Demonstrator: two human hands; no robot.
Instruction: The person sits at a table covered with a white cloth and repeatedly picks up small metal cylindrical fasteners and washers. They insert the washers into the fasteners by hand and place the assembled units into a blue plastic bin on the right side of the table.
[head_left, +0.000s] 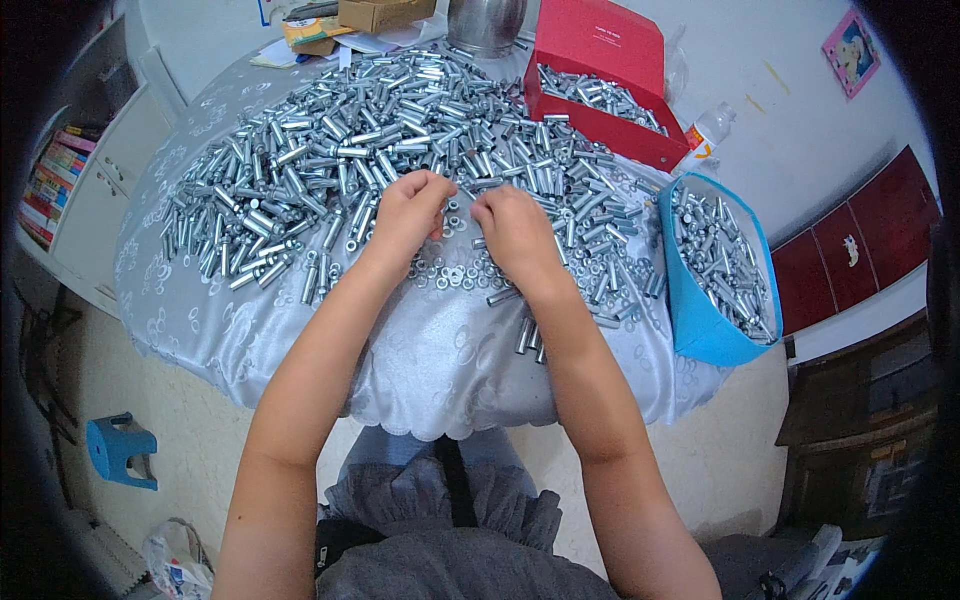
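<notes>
My left hand (408,218) is closed, thumb and fingers pinched together over the middle of the table. Close by on its right, my right hand (517,238) is also closed in a pinch. A slim metal piece shows between the fingertips, but what each hand grips is too small to make out. Beyond and around both hands spreads a large heap of silvery metal sleeve anchors (345,150), lying in all directions. Small loose nuts and washers (455,275) are scattered below and between my wrists. A few metal sleeves (527,335) lie near my right forearm.
An open red box (610,130) of metal parts stands at the back right. Beside it are a plastic bottle (708,135) and a blue fabric bin (705,335) full of metal parts. A metal pot (485,25) and cardboard box (385,14) sit behind the heap. Patterned silvery cloth (290,340) covers the table.
</notes>
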